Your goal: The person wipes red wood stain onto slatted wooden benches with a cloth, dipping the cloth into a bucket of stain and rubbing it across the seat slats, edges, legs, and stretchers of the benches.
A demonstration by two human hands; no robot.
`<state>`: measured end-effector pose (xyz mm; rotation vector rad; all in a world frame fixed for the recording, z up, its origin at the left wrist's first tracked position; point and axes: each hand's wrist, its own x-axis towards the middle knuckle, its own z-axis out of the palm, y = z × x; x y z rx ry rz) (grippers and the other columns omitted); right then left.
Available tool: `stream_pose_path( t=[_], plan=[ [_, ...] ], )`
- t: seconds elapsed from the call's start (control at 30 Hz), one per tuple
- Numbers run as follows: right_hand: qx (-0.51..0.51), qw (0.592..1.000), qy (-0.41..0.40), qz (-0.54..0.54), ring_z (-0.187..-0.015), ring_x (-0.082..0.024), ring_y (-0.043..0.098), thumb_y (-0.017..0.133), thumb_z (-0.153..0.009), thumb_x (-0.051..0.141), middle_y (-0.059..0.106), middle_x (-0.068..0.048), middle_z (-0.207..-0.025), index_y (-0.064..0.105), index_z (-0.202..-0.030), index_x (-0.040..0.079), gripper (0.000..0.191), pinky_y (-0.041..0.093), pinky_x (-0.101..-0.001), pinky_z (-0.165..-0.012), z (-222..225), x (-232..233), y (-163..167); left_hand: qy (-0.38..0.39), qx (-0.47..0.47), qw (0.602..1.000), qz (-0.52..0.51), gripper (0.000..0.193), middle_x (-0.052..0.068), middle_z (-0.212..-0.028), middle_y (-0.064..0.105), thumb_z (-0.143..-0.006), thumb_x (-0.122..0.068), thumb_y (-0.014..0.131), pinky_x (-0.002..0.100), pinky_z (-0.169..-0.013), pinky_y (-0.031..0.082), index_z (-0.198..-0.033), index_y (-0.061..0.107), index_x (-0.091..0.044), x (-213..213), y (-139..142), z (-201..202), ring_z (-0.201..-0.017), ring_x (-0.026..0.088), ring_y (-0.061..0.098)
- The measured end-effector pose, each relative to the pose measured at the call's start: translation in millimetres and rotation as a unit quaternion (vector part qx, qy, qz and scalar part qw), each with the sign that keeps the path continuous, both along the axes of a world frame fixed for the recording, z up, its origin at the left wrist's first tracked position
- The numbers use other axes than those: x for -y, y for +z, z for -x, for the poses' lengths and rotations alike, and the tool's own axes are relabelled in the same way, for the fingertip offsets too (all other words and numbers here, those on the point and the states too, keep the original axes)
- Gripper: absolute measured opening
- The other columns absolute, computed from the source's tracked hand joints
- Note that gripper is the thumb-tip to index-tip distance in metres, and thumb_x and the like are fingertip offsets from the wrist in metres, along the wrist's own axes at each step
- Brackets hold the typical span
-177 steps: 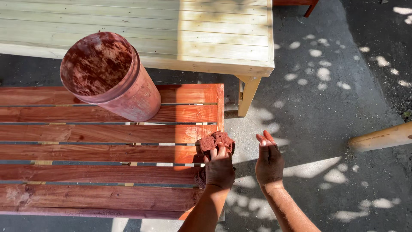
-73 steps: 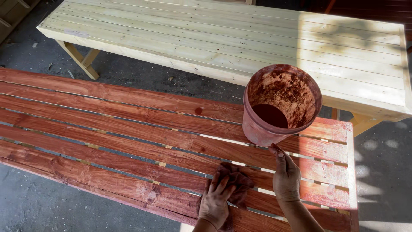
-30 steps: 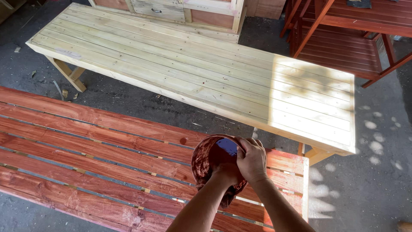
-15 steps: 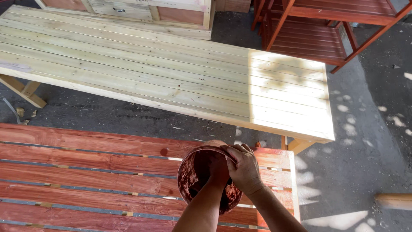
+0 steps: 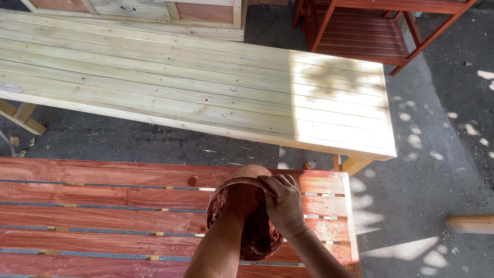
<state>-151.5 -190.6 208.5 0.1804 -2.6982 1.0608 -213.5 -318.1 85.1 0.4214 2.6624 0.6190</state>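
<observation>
A round bucket (image 5: 257, 242), stained red-brown inside and out, stands tipped toward me on the right end of a red-stained slatted bench (image 5: 103, 206). My right hand (image 5: 285, 206) grips the bucket's rim, fingers curled over the edge. My left hand (image 5: 242, 198) reaches down into the bucket from below. Its fingers are hidden inside, so I cannot tell what they hold.
A long bare pale-wood bench (image 5: 180, 87) stands just beyond, across a strip of dark pavement (image 5: 154, 144). A red-stained shelf unit (image 5: 365, 31) is at the top right, a wooden cabinet (image 5: 134, 7) at the top left. A pale wooden post end (image 5: 471, 223) juts in at right.
My left hand left the bench slats, where it pressed a stained rag, and went into the bucket. My right hand took the rim and tipped the bucket toward me. My view shifted right.
</observation>
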Motion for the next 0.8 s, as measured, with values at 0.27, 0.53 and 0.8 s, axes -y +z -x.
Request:
stream_pose_path(
  t=[0.27, 0.53, 0.8],
  plan=[
    [-0.049, 0.998, 0.037, -0.030, -0.106, -0.030, 0.065, 0.069, -0.079, 0.003, 0.073, -0.008, -0.107, 0.075, -0.111, 0.012, 0.035, 0.049, -0.0454, -0.095, 9, -1, -4, 0.095, -0.030, 0.995, 0.017, 0.054, 0.018, -0.149, 0.050, -0.097, -0.036, 0.054, 0.047, -0.116, 0.033, -0.145, 0.052, -0.011, -7, -7, -14, -0.140, 0.033, 0.045],
    [-0.022, 0.998, 0.046, -0.028, -0.104, -0.026, 0.065, 0.070, -0.082, 0.008, 0.075, -0.002, -0.108, 0.076, -0.113, 0.016, 0.033, 0.047, -0.0428, -0.095, 22, -6, -9, 0.095, 0.053, 0.982, 0.151, 0.064, 0.025, -0.154, 0.042, -0.103, -0.039, 0.047, 0.049, -0.121, 0.028, -0.153, 0.036, -0.002, -21, 7, -15, -0.144, 0.036, 0.040],
    [-0.005, 0.997, 0.071, -0.039, -0.105, -0.023, 0.065, 0.071, -0.082, 0.008, 0.076, 0.000, -0.106, 0.078, -0.113, 0.019, 0.033, 0.043, -0.0427, -0.098, 25, 7, -8, 0.166, 0.213, 0.960, 0.076, 0.083, 0.023, -0.161, 0.035, -0.101, -0.052, 0.051, 0.044, -0.122, 0.034, -0.160, 0.025, 0.001, -14, 1, -22, -0.148, 0.033, 0.040]
  ],
)
